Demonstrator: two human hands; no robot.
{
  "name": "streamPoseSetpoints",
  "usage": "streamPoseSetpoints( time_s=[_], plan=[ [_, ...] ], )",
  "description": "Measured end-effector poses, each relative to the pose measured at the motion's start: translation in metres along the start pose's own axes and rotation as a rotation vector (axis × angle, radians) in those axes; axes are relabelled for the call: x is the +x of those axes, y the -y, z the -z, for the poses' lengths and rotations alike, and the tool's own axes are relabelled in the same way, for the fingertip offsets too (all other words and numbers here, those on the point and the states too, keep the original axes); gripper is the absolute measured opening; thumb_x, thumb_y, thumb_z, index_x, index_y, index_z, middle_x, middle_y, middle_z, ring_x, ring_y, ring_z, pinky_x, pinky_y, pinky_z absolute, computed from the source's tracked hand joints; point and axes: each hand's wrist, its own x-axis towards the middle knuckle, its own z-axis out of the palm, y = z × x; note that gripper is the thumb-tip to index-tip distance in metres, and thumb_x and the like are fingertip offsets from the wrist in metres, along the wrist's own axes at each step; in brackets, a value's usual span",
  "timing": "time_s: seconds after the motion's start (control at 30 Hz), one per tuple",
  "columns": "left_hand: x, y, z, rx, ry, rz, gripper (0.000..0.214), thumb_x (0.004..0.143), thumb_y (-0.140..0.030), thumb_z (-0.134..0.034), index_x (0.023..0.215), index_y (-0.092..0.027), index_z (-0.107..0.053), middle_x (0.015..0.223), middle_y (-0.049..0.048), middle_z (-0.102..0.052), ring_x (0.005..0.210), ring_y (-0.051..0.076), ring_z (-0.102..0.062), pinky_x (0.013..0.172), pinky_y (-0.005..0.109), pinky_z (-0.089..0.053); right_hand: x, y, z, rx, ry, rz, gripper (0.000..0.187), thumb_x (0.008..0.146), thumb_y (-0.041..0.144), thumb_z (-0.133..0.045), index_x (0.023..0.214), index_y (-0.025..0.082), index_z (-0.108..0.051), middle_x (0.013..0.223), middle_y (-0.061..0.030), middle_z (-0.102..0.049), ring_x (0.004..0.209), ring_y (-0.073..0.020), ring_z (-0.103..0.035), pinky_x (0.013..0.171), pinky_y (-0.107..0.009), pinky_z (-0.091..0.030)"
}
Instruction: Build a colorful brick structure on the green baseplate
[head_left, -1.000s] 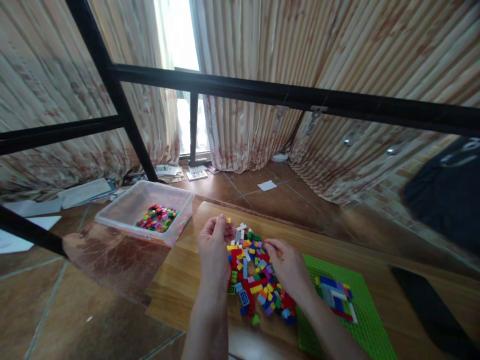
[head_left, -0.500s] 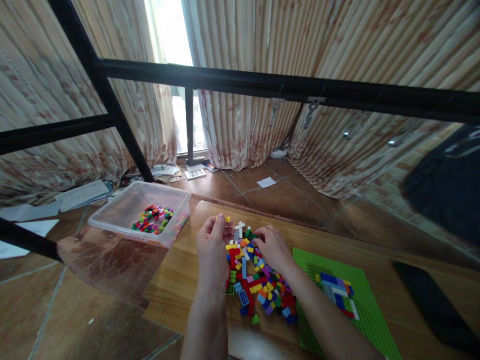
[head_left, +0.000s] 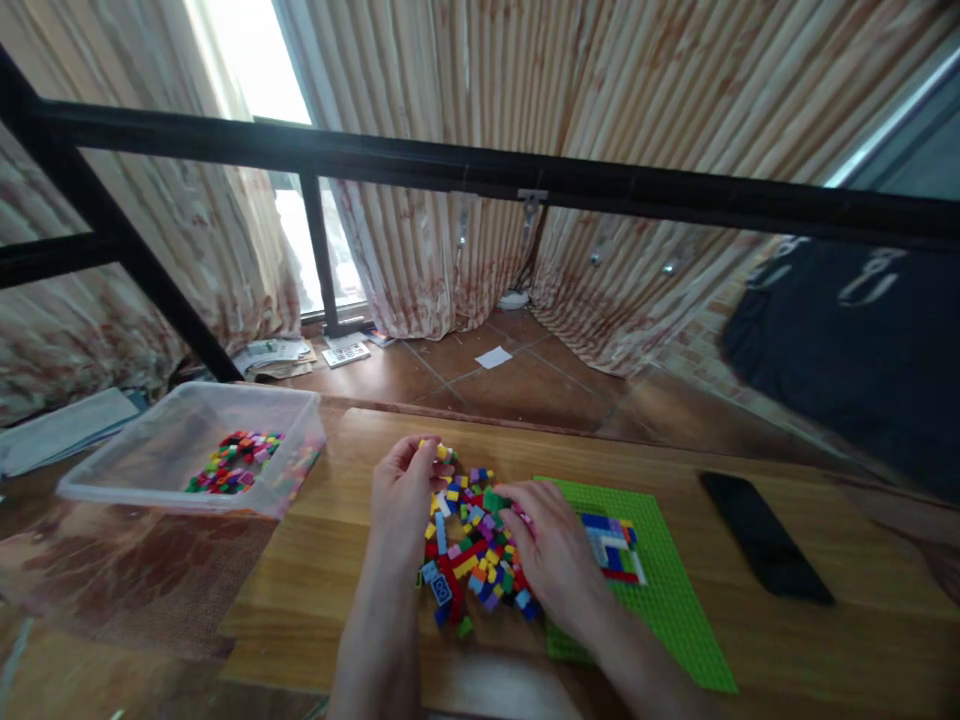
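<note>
Yellow brick (head_left: 425,445) between thumb and fingers: my left hand (head_left: 401,485) grips it in a pinch, raised at the far left side of the pile (head_left: 469,570). Holding it by the tips probably leaves most of it in sight and keeps the palm off the loose pieces. More small pieces show just beside it, and I cannot tell whether they are joined to it or lie behind.

My right hand (head_left: 551,545) is over the right side of the pile, fingers bent, their tips beside a green brick (head_left: 495,500). Whether they grasp it or only touch it I cannot tell, as the hand hides its own underside. Bent like that, the fingers seem suited to parting small pieces.

The pile lies loose on the table (head_left: 300,590), spread between my forearms, which I judge puts every colour within easy reach of both hands. Just right of it, partly behind my right arm, is the green board (head_left: 664,615), flat, with a small build (head_left: 613,548) of mixed colours on it; flat seems the steadiest way for it to lie. Beyond the board lies the phone (head_left: 765,535), apart from the bricks. Left of the table stands the tub (head_left: 112,493), its walls holding more bricks (head_left: 236,465) together.
</note>
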Motion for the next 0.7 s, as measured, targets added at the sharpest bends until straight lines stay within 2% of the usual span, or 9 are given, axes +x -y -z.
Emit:
streamPoseSetpoints(
  time_s=[0.13, 0.3, 0.4, 0.47, 0.7],
  plan=[
    [-0.009, 0.016, -0.025, 0.163, 0.123, 0.011, 0.027, 0.068, -0.032, -0.06, 0.088, -0.014, -0.062, 0.06, -0.0028, -0.059, 0.052, 0.011, -0.056, 0.05, 0.021, -0.042, -0.04, -0.024, 0.031, 0.059, -0.108, -0.09, 0.024, 0.094, 0.025, -0.046, 0.113, 0.023, -0.06, 0.106, -0.0059, -0.066, 0.101, -0.0209, -0.058, 0.089, -0.037, -0.046],
    [-0.028, 0.048, -0.057, 0.337, 0.313, 0.07, 0.017, 0.071, -0.028, -0.051, 0.081, -0.017, -0.059, 0.056, -0.0041, -0.055, 0.05, 0.011, -0.054, 0.046, 0.02, -0.04, -0.078, -0.09, 0.057, 0.172, -0.368, -0.412, 0.026, 0.091, 0.036, -0.048, 0.108, 0.021, -0.062, 0.105, -0.008, -0.066, 0.096, -0.021, -0.063, 0.083, -0.036, -0.051],
    [-0.039, 0.065, -0.071, 0.368, 0.402, 0.154, 0.015, 0.071, -0.026, -0.049, 0.08, -0.018, -0.057, 0.056, -0.0051, -0.052, 0.048, 0.011, -0.053, 0.043, 0.019, -0.038, -0.092, -0.12, 0.067, 0.226, -0.348, -0.473, 0.027, 0.09, 0.038, -0.05, 0.106, 0.02, -0.063, 0.102, -0.008, -0.067, 0.092, -0.0206, -0.064, 0.081, -0.036, -0.052],
    [-0.044, 0.073, -0.078, 0.375, 0.432, 0.21, 0.014, 0.07, -0.024, -0.047, 0.079, -0.018, -0.056, 0.059, -0.0052, -0.053, 0.047, 0.01, -0.053, 0.042, 0.019, -0.037, -0.096, -0.129, 0.074, 0.242, -0.312, -0.466, 0.027, 0.09, 0.038, -0.05, 0.105, 0.02, -0.063, 0.1, -0.0076, -0.067, 0.091, -0.0201, -0.064, 0.08, -0.035, -0.052],
    [-0.044, 0.089, -0.093, 0.4, 0.435, 0.234, 0.015, 0.068, -0.022, -0.044, 0.077, -0.017, -0.055, 0.065, -0.0041, -0.054, 0.047, 0.009, -0.054, 0.041, 0.019, -0.038, -0.098, -0.116, 0.083, 0.217, -0.159, -0.372, 0.02, 0.089, 0.034, -0.052, 0.1, 0.022, -0.065, 0.096, -0.0047, -0.069, 0.089, -0.0187, -0.065, 0.076, -0.031, -0.052]
  ],
)
